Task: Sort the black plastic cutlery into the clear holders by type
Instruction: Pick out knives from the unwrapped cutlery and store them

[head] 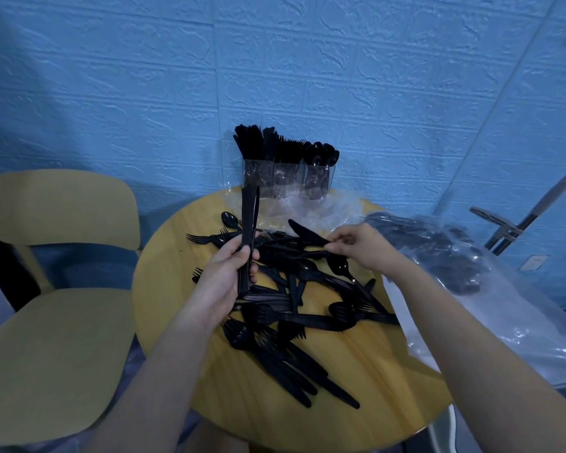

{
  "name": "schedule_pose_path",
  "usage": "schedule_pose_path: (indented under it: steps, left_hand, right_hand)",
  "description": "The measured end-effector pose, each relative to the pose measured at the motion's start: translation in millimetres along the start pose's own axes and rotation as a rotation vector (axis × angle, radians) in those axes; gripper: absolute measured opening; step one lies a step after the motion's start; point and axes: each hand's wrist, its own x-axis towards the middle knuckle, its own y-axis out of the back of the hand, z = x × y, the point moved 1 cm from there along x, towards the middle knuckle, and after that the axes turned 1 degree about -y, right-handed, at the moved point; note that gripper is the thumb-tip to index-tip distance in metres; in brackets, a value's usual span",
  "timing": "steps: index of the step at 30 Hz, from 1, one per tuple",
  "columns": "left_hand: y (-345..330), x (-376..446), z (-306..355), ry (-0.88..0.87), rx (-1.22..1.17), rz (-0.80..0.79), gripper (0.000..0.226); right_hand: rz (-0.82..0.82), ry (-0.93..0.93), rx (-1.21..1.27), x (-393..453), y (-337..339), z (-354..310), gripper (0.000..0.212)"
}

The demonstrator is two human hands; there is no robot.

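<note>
Right hand [361,245] pinches one knife [307,232]; three holders [286,179].

no legible text, no labels, no brands, no numbers

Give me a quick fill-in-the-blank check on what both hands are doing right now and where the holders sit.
1. The left hand grips an upright bundle of black ____.
2. The right hand pinches a single knife by its ____.
3. The clear holders stand at the table's far edge, against the ____ wall.
4. The loose cutlery pile lies between the holders and the ____.

Missing words: knives; handle; blue; person
</note>
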Motion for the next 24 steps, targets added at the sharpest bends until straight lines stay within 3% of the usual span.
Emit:
schedule_pose_path:
  steps: [4,9,19,24]
  left_hand:
    - [-0.5,-0.9,-0.3,-0.005,0.008,0.003,0.032]
    - [-5.8,-1.2,0.4,-0.014,0.023,-0.002,0.033]
    - [-53.1,-4.9,-6.4,-0.083,0.116,-0.055,0.031]
    - [-57.2,-5.6,-9.9,-0.139,0.202,-0.081,0.036]
  right_hand:
    - [-0.028,-0.016,0.047,-6.6,-3.3,-5.5,0.012]
    - [0.152,-0.058,0.181,-8.8,9.3,-16.2,0.006]
    - [-0.090,-0.053,0.410,-26.4,9.3,-66.4,0.010]
    - [-0.093,-0.111,0.457,-26.3,-1.2,-72.8,0.008]
